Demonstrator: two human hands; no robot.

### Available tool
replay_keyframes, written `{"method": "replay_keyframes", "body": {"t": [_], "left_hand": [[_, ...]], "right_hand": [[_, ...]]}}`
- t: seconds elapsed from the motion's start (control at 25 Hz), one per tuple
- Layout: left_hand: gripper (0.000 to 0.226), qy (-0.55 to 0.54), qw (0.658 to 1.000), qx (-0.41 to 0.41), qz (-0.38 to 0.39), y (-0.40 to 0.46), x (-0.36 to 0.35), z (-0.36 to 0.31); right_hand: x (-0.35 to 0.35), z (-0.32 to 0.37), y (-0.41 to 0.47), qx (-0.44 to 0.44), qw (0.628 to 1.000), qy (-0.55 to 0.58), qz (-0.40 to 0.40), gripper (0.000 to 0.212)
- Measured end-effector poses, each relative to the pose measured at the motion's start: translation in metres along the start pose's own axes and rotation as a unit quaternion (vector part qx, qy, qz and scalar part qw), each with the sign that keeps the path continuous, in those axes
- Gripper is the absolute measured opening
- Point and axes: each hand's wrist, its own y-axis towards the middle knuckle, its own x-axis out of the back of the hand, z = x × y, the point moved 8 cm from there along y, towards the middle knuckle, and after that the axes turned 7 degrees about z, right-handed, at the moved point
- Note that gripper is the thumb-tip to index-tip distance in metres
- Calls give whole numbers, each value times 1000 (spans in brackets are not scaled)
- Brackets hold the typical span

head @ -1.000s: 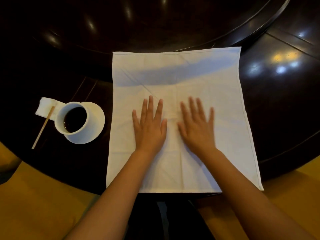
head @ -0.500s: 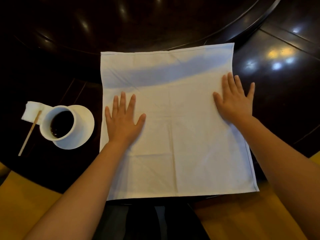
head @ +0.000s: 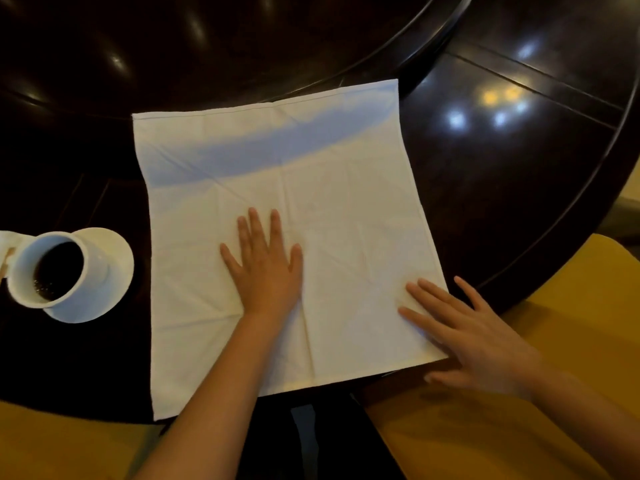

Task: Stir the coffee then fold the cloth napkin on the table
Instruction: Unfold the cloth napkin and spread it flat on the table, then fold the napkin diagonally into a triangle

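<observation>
A white cloth napkin (head: 332,202) lies spread flat and unfolded on the dark round table (head: 502,174). My left hand (head: 265,268) presses palm-down on the napkin a little left of its middle, fingers apart. My right hand (head: 474,334) lies flat over the napkin's near right corner, fingers spread, holding nothing. At the far left stands a white cup of black coffee (head: 52,268) on a white saucer (head: 114,268). No stirring stick shows in this frame.
A raised dark turntable (head: 242,46) fills the table's far side, its rim running under the napkin's far edge. A scrap of white paper (head: 5,239) peeks in at the left border. Yellow seat cushions (head: 554,427) lie below the table's near edge.
My left hand has slid right toward the napkin's middle. My right hand has moved from the napkin's right edge down to its near right corner. The view has shifted right.
</observation>
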Motion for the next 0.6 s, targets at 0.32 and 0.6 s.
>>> {"method": "replay_keyframes", "body": {"t": [0.32,0.6], "left_hand": [[67,77,975,-204,29,-77,-35,-90],[61,41,969,-238,59,-89,-33,-79]], "right_hand": [[39,-7,-24,39,989,81,-114,30],[98,-3,-7,15,948,263,-177,36]]}}
